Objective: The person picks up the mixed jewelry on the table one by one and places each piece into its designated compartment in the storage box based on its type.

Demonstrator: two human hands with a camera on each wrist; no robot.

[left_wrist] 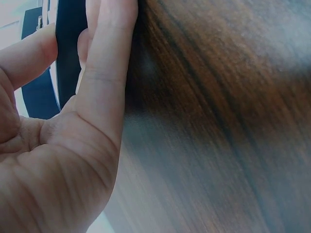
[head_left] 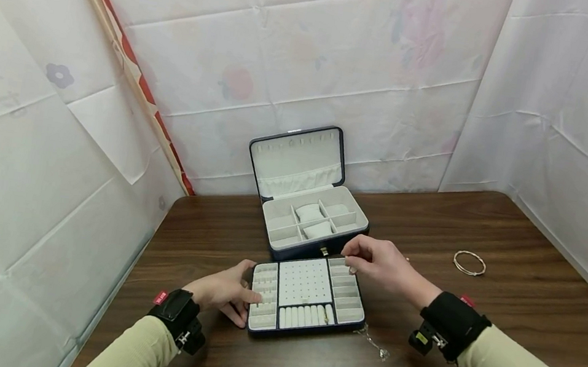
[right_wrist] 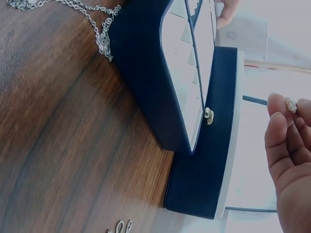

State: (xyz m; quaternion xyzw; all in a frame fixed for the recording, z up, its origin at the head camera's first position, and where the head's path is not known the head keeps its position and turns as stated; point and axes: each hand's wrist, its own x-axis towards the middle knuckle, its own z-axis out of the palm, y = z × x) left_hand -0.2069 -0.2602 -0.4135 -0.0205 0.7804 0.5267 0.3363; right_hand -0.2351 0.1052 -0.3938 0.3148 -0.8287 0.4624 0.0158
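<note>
"What has the right hand [head_left: 380, 264] got?"

"A small sparkling piece [right_wrist: 290, 105], pinched between its fingertips (too small to say whether it's a ring or an earring). They're closed right onto it, with only the piece's own thickness between them."

"Where is that, exactly?"

"Up at the back right corner of the tray [head_left: 302, 330], near the row of small compartments on that side. From the right wrist the piece shows clear of the tray, up in the air."

"And the left hand [head_left: 224, 291]?"

"Clamped on the tray's left edge. The thumb lies over the rim, and the fingers are against the outer side, down by the table [head_left: 540, 265]. They're apart by the thickness of the tray wall between them."

"So the tray sits flat?"

"Flat on the table, just in front of the open box [head_left: 293, 252]. The box's lid [head_left: 302, 160] stands up at the back, and two white cushions [head_left: 309, 213] sit in its compartments."

"Anything loose nearby?"

"A silvery chain [right_wrist: 104, 41] at the tray's front right corner, lying on the wood, and a thin bangle [head_left: 474, 273] farther right, well apart from the tray."
</note>
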